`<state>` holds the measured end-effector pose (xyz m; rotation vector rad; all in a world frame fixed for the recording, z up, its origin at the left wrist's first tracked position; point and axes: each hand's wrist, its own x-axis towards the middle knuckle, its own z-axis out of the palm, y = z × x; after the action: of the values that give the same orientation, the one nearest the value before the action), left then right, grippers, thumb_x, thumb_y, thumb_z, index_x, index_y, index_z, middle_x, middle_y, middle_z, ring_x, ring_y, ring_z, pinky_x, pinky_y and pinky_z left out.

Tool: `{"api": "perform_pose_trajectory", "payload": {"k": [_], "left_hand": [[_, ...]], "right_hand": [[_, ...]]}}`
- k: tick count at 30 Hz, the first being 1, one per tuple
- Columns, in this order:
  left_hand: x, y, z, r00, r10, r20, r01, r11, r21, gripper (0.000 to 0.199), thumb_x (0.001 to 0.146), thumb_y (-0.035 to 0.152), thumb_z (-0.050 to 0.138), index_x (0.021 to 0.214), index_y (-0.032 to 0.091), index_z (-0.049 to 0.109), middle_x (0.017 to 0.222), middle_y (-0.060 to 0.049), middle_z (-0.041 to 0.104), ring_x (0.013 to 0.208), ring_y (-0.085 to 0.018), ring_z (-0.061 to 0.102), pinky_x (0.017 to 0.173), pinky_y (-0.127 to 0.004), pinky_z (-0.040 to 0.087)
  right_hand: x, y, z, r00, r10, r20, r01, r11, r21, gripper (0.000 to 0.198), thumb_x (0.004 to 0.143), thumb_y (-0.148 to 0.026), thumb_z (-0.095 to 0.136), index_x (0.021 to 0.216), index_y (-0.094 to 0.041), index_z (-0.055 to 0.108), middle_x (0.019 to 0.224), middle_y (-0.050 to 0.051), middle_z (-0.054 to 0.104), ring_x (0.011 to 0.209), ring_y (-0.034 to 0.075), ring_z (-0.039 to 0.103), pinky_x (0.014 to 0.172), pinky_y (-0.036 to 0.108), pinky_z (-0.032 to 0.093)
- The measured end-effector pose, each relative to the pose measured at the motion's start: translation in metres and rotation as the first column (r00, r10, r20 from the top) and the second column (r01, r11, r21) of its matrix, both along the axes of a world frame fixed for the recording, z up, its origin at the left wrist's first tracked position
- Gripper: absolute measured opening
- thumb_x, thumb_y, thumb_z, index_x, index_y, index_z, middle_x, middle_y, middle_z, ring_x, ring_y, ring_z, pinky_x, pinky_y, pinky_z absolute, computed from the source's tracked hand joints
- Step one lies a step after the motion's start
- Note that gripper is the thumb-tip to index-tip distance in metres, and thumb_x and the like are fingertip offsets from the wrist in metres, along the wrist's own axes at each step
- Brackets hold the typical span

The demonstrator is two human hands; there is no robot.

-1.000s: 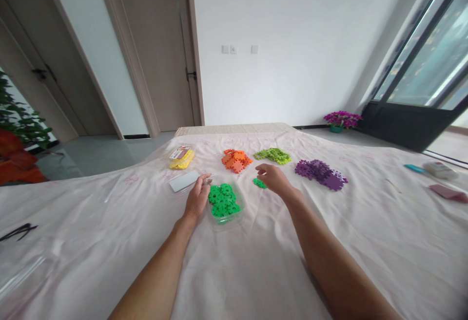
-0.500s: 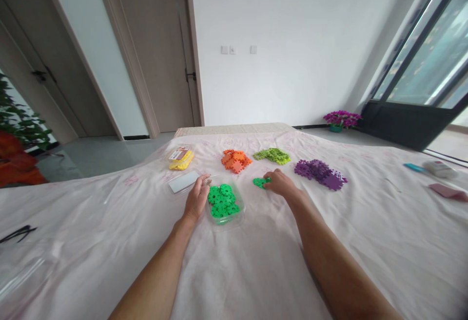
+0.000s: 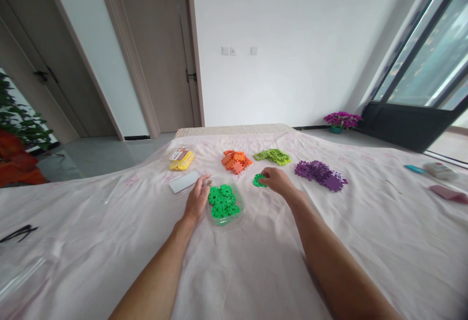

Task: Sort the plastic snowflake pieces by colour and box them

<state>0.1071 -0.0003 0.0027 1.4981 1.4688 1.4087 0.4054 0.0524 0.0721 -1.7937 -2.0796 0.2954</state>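
My left hand [image 3: 198, 196] grips the left rim of a clear plastic box [image 3: 239, 216] near its far corner. Inside the box lie several green snowflake-shaped building pieces [image 3: 223, 202]. To the right of the box, my right hand [image 3: 277, 180] has its fingers closed on a green snowflake piece [image 3: 259, 180] at the cloth; how many pieces it holds is hidden. Beyond my hands are a pile of orange pieces [image 3: 236, 161] and one of lime-green pieces [image 3: 273, 156]. Purple pieces [image 3: 321, 175] are heaped right of my right hand.
A clear box of yellow pieces [image 3: 182, 158] with a label stands at the far left. Near my left hand lies a white card [image 3: 183, 182] in a clear lid. Dark glasses [image 3: 18, 233] and clear plastic [image 3: 22, 278] lie left. A pink object [image 3: 449, 193] lies far right on the tablecloth [image 3: 241, 271].
My right hand has drawn slightly up and left, fingers now pinched on the green piece, which shows more. My left hand stays on the box rim.
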Motion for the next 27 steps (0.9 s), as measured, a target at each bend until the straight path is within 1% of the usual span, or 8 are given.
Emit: {"api": "perform_pose_trajectory", "payload": {"k": [4,9,14,18,20,22,24,27], "left_hand": [[0.000,-0.002,0.002,1.000,0.006,-0.014,-0.006,1.000,0.003,0.040,0.088,0.035,0.049,0.127,0.025,0.057,0.125,-0.006,0.067,0.115,-0.022,0.061,0.102,-0.038,0.044],[0.001,-0.004,0.004,1.000,-0.004,-0.001,0.004,1.000,0.005,0.041,0.090,0.041,0.050,0.127,0.025,0.057,0.124,-0.006,0.067,0.113,-0.022,0.061,0.103,-0.038,0.043],[0.002,-0.004,0.004,0.999,-0.013,0.030,0.013,1.000,0.015,0.042,0.090,0.040,0.051,0.128,0.024,0.057,0.126,-0.007,0.066,0.115,-0.023,0.061,0.103,-0.038,0.043],[0.003,-0.005,0.005,1.000,-0.006,0.029,0.006,1.000,0.002,0.043,0.089,0.042,0.051,0.128,0.025,0.057,0.123,-0.006,0.067,0.113,-0.023,0.061,0.102,-0.038,0.044],[0.002,-0.005,0.005,1.000,0.001,0.014,-0.001,1.000,-0.003,0.042,0.089,0.041,0.051,0.127,0.025,0.058,0.122,-0.006,0.067,0.111,-0.023,0.062,0.101,-0.038,0.045],[0.002,-0.004,0.004,1.000,0.002,0.005,-0.002,1.000,-0.002,0.040,0.089,0.038,0.050,0.126,0.025,0.058,0.122,-0.006,0.067,0.112,-0.022,0.062,0.101,-0.038,0.044],[0.001,-0.002,0.003,1.000,-0.003,0.008,0.003,1.000,-0.002,0.040,0.089,0.033,0.048,0.127,0.025,0.057,0.122,-0.006,0.067,0.114,-0.022,0.061,0.102,-0.038,0.044],[0.000,0.000,-0.001,1.000,-0.016,0.018,0.016,1.000,-0.001,0.042,0.088,0.030,0.047,0.128,0.024,0.056,0.122,-0.007,0.068,0.114,-0.021,0.061,0.102,-0.038,0.044]], "right_hand": [[-0.031,-0.010,0.008,0.965,0.180,-0.190,-0.140,0.969,0.205,0.012,0.082,-0.027,0.062,0.087,-0.020,0.071,0.082,0.001,0.069,0.072,0.014,0.059,0.065,0.023,0.039],[-0.073,-0.031,0.009,0.918,0.321,-0.234,-0.205,0.887,0.414,0.009,0.084,-0.022,0.063,0.090,-0.022,0.070,0.089,0.002,0.066,0.075,0.013,0.058,0.067,0.023,0.041],[-0.095,-0.045,-0.006,0.892,0.412,-0.186,-0.320,0.867,0.383,0.022,0.083,-0.018,0.066,0.104,-0.024,0.069,0.103,0.003,0.065,0.078,0.013,0.062,0.070,0.024,0.044],[-0.091,-0.038,-0.011,0.841,0.486,-0.237,-0.390,0.849,0.357,0.026,0.084,-0.019,0.064,0.110,-0.023,0.068,0.108,0.003,0.067,0.082,0.013,0.065,0.074,0.024,0.047],[-0.080,-0.028,-0.010,0.867,0.428,-0.254,-0.324,0.873,0.366,0.022,0.088,-0.016,0.058,0.106,-0.022,0.069,0.105,0.004,0.068,0.086,0.014,0.065,0.078,0.025,0.048],[-0.062,-0.017,-0.008,0.934,0.292,-0.204,-0.215,0.919,0.331,0.026,0.088,-0.014,0.054,0.107,-0.021,0.070,0.107,0.005,0.068,0.093,0.017,0.063,0.084,0.027,0.047],[-0.040,-0.008,-0.006,0.991,0.101,-0.089,-0.074,0.962,0.263,0.031,0.088,-0.015,0.054,0.114,-0.021,0.070,0.113,0.008,0.067,0.103,0.021,0.060,0.089,0.030,0.045],[-0.009,0.001,-0.009,0.984,-0.115,0.133,0.091,0.981,0.171,0.035,0.087,-0.022,0.056,0.121,-0.020,0.068,0.123,0.011,0.063,0.117,0.028,0.052,0.092,0.035,0.042]]}}
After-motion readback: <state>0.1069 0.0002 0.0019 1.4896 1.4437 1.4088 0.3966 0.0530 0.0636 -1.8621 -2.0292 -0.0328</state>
